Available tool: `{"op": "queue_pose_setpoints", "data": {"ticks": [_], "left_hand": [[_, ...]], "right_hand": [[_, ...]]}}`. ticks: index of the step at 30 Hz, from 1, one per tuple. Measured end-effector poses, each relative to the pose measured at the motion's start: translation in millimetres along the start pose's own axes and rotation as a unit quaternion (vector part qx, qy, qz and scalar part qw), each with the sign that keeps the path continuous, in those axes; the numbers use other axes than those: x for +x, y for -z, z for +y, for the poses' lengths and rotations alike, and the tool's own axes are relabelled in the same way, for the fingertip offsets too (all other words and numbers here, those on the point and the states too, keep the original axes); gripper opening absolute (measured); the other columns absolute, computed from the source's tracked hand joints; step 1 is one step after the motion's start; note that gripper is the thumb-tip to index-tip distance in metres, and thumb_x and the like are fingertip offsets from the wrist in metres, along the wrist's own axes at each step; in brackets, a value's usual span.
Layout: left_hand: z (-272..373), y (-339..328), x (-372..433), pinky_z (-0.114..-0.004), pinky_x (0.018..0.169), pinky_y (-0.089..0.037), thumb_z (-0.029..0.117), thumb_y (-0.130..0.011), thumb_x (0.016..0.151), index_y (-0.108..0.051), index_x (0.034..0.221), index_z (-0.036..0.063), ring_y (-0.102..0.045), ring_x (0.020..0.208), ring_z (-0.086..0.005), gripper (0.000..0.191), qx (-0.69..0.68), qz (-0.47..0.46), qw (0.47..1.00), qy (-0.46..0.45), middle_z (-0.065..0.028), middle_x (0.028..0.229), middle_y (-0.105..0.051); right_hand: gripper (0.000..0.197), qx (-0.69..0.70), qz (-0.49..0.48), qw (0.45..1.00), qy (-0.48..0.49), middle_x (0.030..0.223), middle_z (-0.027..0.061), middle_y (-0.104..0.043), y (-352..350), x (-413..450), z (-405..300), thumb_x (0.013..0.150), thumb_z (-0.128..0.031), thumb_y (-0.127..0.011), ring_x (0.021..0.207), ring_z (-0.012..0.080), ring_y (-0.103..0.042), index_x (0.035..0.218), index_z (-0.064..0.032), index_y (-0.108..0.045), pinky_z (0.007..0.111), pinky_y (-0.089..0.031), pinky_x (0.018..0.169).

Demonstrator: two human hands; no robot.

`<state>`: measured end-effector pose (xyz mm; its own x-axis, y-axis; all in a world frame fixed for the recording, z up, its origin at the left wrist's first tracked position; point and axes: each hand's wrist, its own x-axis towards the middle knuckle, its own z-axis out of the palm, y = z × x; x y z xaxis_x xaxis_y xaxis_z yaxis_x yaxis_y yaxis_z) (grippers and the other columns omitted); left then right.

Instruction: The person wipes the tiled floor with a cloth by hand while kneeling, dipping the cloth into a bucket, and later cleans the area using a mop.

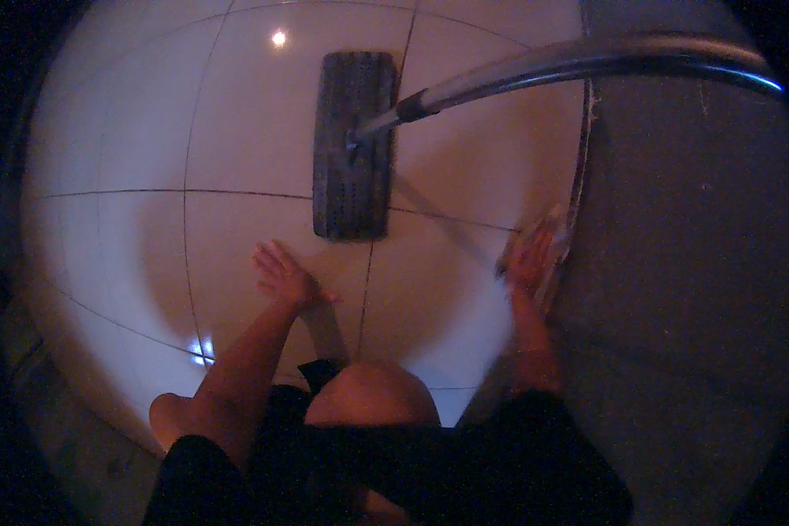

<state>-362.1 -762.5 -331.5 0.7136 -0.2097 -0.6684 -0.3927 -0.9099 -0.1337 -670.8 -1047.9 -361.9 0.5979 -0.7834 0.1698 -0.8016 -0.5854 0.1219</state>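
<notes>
Below me, my left hand is spread with its fingers apart over pale floor tiles, holding nothing. My right hand is at the right edge of the tiled area, seemingly on or over a blurred, pale thing that I cannot make out; its grip is unclear. Ahead, between the two hands, a flat rectangular mop head or similar floor tool lies on the tiles. A shiny metal pole rises from its middle and curves to the upper right in the fisheye view; neither hand touches it.
To the right of the tiles runs a rough edge, with a darker grey floor beyond it. Dark joints cross between the tiles. A bare knee is close in front of me. The scene is dim, with bright reflections on the tiles.
</notes>
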Motion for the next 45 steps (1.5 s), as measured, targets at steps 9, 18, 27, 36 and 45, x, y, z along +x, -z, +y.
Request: {"op": "queue_pose_setpoints", "data": {"ticks": [9, 18, 27, 36, 45], "left_hand": [[-24, -36, 7, -0.066, 0.105, -0.015, 0.049, -0.09, 0.041, 0.007, 0.147, 0.0045, 0.005, 0.14, -0.0459, 0.15, -0.02, 0.055, 0.998, 0.037, -0.0228, 0.153, 0.012], [-24, -46, 16, -0.07, 0.103, -0.009, 0.051, -0.09, 0.038, 0.008, 0.147, 0.0041, 0.012, 0.139, -0.0458, 0.154, -0.001, 0.097, 0.995, 0.022, -0.0243, 0.152, 0.013], [-6, -40, -5, -0.07, 0.103, -0.007, 0.048, -0.091, 0.039, 0.008, 0.146, 0.0033, 0.013, 0.139, -0.0456, 0.153, -0.057, -0.031, 0.997, 0.031, -0.0249, 0.152, 0.012], [-20, -82, -11, -0.073, 0.101, -0.009, 0.046, -0.09, 0.04, 0.007, 0.146, 0.0026, 0.011, 0.139, -0.0474, 0.15, -0.074, 0.006, 0.997, 0.008, -0.0266, 0.152, 0.012], [28, -79, 12, -0.074, 0.1, -0.008, 0.049, -0.091, 0.037, 0.011, 0.145, 0.0005, 0.014, 0.137, -0.05, 0.156, -0.031, 0.001, 0.999, -0.016, -0.0279, 0.15, 0.016]], "right_hand": [[0.06, -0.161, -0.151, 0.975, 0.038, 0.148, 0.0203, -0.026, -32, 76, 4, 0.095, -0.039, -0.037, 0.137, 0.0393, -0.022, 0.14, 0.0009, -0.031, 0.055, -0.019, 0.109], [0.049, -0.137, -0.245, 0.96, 0.016, 0.133, 0.022, -0.046, -69, 235, 59, 0.095, -0.033, -0.04, 0.127, 0.0347, -0.041, 0.137, -0.007, -0.04, 0.055, -0.037, 0.098], [0.049, -0.068, -0.129, 0.989, -0.037, 0.134, 0.0207, -0.046, -60, 178, 95, 0.093, -0.031, -0.044, 0.127, 0.0352, -0.039, 0.135, -0.0066, -0.043, 0.048, -0.034, 0.104], [0.035, -0.146, -0.054, 0.977, 0.144, 0.122, 0.0163, -0.055, -72, 107, 116, 0.09, -0.032, -0.051, 0.108, 0.0354, -0.056, 0.115, -0.0086, -0.058, 0.05, -0.047, 0.087], [0.038, -0.231, -0.2, 0.94, 0.151, 0.118, 0.0169, -0.057, -119, 246, 185, 0.092, -0.031, -0.046, 0.101, 0.037, -0.059, 0.116, -0.0017, -0.055, 0.049, -0.048, 0.087]]}}
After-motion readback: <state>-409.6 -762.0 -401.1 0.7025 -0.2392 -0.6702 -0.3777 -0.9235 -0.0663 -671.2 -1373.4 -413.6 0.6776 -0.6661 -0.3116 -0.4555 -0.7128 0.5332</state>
